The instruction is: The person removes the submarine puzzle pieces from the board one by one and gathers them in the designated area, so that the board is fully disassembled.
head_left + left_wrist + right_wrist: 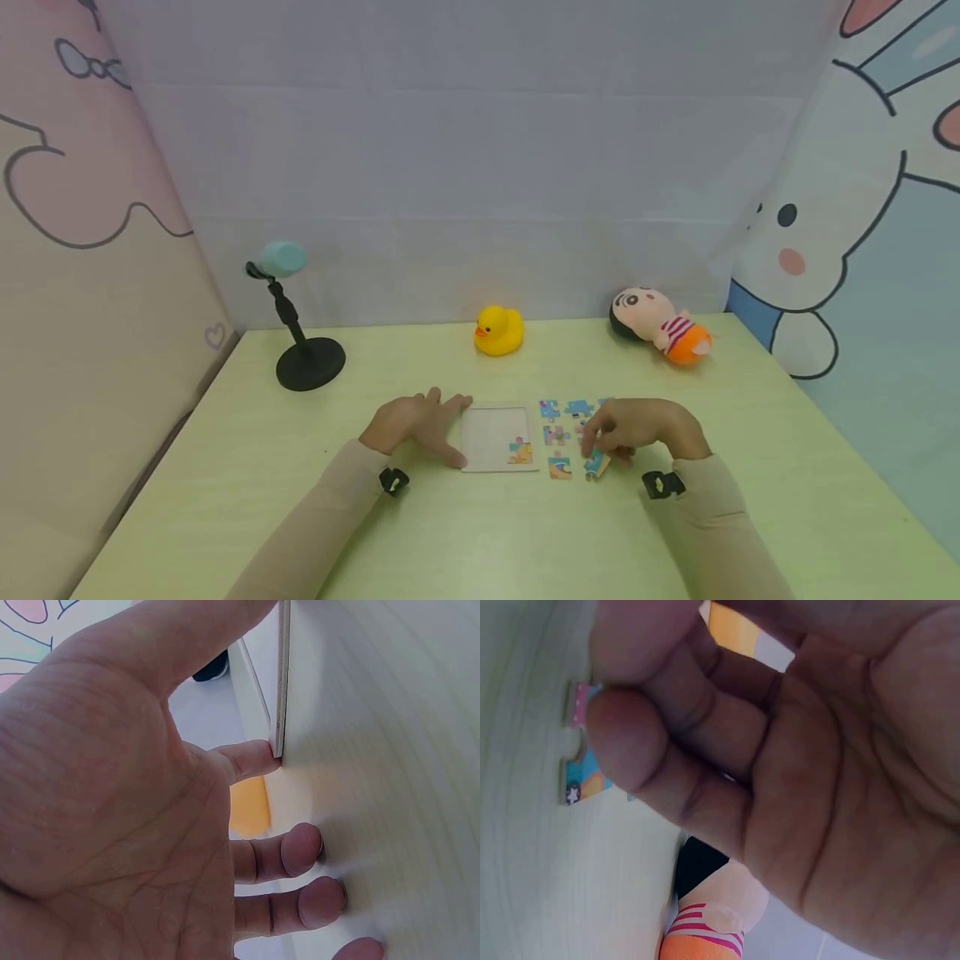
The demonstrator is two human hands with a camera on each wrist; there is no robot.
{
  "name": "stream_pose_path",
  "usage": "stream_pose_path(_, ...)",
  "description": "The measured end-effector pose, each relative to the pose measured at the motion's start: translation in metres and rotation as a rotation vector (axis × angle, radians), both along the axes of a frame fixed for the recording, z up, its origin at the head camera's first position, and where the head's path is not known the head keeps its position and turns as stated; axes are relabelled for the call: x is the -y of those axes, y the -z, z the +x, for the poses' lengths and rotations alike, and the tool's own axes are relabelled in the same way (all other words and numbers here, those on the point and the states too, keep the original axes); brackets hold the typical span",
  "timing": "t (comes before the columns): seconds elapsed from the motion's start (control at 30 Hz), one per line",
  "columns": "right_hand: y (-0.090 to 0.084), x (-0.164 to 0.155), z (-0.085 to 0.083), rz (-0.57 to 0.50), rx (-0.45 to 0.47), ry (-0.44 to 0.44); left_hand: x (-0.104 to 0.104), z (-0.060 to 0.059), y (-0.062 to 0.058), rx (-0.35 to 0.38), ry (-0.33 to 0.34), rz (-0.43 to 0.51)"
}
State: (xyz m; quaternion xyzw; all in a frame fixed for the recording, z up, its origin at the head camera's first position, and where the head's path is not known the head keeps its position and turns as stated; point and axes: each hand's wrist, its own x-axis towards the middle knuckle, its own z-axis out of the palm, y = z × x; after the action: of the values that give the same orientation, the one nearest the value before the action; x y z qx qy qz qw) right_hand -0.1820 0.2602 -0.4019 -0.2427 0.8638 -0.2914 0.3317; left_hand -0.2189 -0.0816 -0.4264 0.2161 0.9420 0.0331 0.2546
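Observation:
A square puzzle tray lies on the table with one fitted puzzle piece in its lower right corner. My left hand is spread along the tray's left side, thumb at the near corner and index finger at the far one. In the left wrist view, the index fingertip touches the end of the tray's edge. Bent over the loose pieces, my right hand pinches a blue and orange puzzle piece that sits askew; its grip is partly hidden. Under that hand lie more pieces.
Several loose puzzle pieces lie in rows right of the tray. Behind stand a yellow rubber duck and, at left, a black stand with a light blue head. A doll lies at the back right, near the wall.

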Motion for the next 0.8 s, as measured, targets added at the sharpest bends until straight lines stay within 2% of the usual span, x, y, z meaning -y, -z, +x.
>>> stream_pose_path(0.17,-0.0001,-0.0017,0.0002,-0.009,0.019,0.021,0.0005,0.0002,-0.0003,-0.002,0.003,-0.007)
stream_pose_path(0.47,0.0005,-0.0005,-0.0032,-0.016,-0.074,0.065,0.0005,0.0003,-0.001,0.005,0.004,0.0)
stream_pose_path(0.67,-0.0014,-0.0008,-0.0006,-0.026,-0.032,0.071,0.0006,-0.0006,0.0004,0.002,0.005,0.004)
stream_pose_path(0.8,-0.0028,-0.0046,0.0028,-0.01,0.039,0.077,0.0004,-0.0006,-0.0001,0.003,-0.002,0.002)
